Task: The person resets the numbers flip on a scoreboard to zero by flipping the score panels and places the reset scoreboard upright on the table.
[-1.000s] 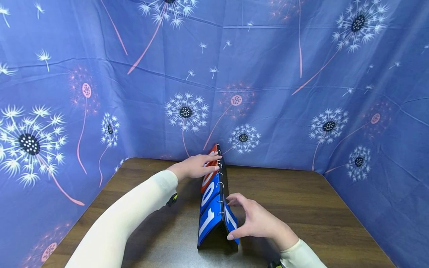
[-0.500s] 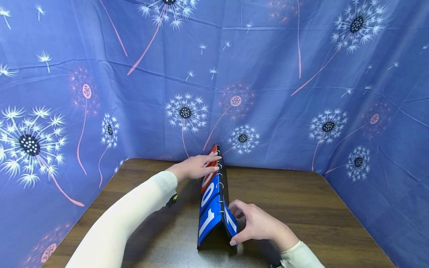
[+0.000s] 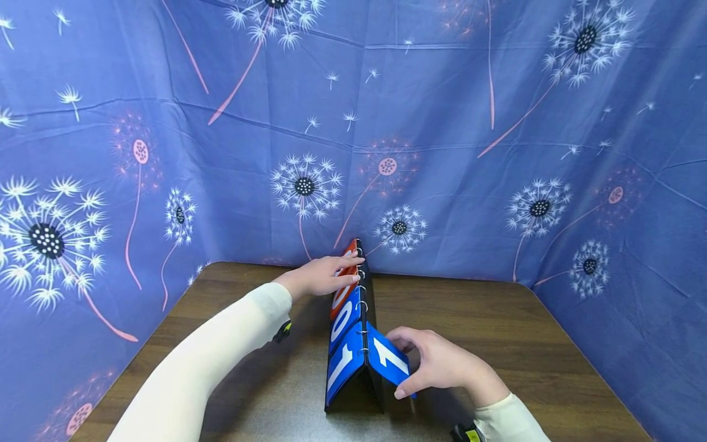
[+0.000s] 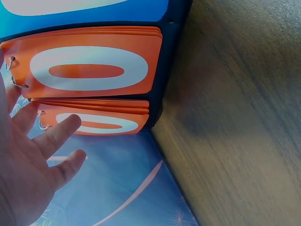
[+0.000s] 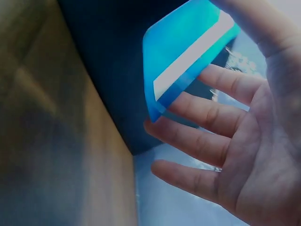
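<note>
Blue "1" flip card [image 3: 390, 360] on tabletop scoreboard [image 3: 353, 331], mid-table, lifted out on right face, swinging on rings. Right hand [image 3: 442, 366] pinches its lower outer edge, thumb on top, fingers underneath; hinge sits up-left of grip. Imo keep pinch light, follow ring arc, don't yank. Left hand [image 3: 323, 274] flat, fingers straight, steadying orange cards [image 4: 91, 70] at far end. Wooden table [image 3: 497, 331] beneath.

backdrop: blue dandelion-print cloth [image 3: 442, 123] | furniture: dark wooden table [image 3: 497, 331]
</note>
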Demonstrator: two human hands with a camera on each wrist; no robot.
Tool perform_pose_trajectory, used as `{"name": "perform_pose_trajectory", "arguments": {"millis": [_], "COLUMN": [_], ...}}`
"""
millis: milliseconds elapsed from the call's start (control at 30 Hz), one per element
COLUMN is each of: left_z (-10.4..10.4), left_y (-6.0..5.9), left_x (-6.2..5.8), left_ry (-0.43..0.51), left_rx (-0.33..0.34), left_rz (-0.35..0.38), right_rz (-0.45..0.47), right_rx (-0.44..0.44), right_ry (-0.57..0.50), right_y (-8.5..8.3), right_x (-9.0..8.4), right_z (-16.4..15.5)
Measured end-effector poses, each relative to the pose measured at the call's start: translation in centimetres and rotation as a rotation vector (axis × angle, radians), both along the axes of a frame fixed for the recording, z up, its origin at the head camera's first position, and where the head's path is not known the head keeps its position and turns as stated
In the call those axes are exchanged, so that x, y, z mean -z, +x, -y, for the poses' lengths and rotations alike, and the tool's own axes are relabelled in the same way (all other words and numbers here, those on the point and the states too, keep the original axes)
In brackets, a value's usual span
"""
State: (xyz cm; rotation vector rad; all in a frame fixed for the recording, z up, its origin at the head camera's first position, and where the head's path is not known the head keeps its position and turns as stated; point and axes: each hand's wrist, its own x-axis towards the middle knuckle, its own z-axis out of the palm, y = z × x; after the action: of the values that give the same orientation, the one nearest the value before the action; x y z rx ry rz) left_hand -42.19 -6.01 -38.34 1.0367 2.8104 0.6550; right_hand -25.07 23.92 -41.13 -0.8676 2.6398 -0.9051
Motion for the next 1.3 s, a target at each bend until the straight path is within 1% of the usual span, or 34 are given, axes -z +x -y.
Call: {"name": "perform_pose_trajectory", "arguments": {"millis": [100,200,267,400,500,567,667,733,867,933,1000,1100,1200,1300], "left_z": [0.0,0.0,0.0,0.0,0.0,0.0,0.0,0.0,0.1,0.1,0.1,0.1,0.2,0.1], "left_y": [-0.1,-0.1,-0.2,-0.1,-0.1,0.0,0.1,0.1,0.0,0.0,-0.1,-0.1,-0.1,-0.2], "left_x": [0.1,0.1,0.1,-0.1,-0.3,-0.4,-0.5,-0.5,-0.4,-0.4,-0.4,-0.3,-0.2,-0.3], "left_ry": [0.000,0.002,0.001,-0.007,-0.005,-0.008,-0.010,-0.015,-0.025,-0.023,-0.020,-0.011,0.013,0.015], "left_rx": [0.004,0.011,0.013,0.017,0.024,0.023,0.020,0.020,0.022,0.025,0.024,0.022,0.027,0.046], "left_rz": [0.003,0.004,0.005,0.005,0.008,0.009,0.009,0.008,0.012,0.017,0.024,0.028,0.046,0.031], "right_rz": [0.005,-0.026,-0.072,-0.200,-0.301,-0.347,-0.365,-0.347,-0.311,-0.298,-0.287,-0.264,-0.243,-0.281], "right_rx": [0.011,0.020,0.031,0.079,0.100,0.097,0.074,0.062,-0.006,-0.051,-0.096,-0.175,-0.259,-0.327], "right_ry": [0.002,-0.003,-0.015,-0.061,-0.120,-0.176,-0.268,-0.333,-0.451,-0.491,-0.507,-0.507,-0.476,-0.418], "right_y": [0.1,0.4,0.6,1.1,1.2,1.2,1.0,0.9,0.2,-0.1,-0.4,-0.8,-1.0,-1.2], "right_x": [-0.8,-1.7,-2.3,-3.5,-4.3,-4.9,-6.0,-6.8,-8.5,-9.1,-9.5,-9.8,-9.4,-8.5], "right_z": [-0.7,-1.6,-2.2,-3.4,-3.9,-3.9,-3.6,-3.1,-1.2,0.1,1.7,4.1,6.4,8.1]}}
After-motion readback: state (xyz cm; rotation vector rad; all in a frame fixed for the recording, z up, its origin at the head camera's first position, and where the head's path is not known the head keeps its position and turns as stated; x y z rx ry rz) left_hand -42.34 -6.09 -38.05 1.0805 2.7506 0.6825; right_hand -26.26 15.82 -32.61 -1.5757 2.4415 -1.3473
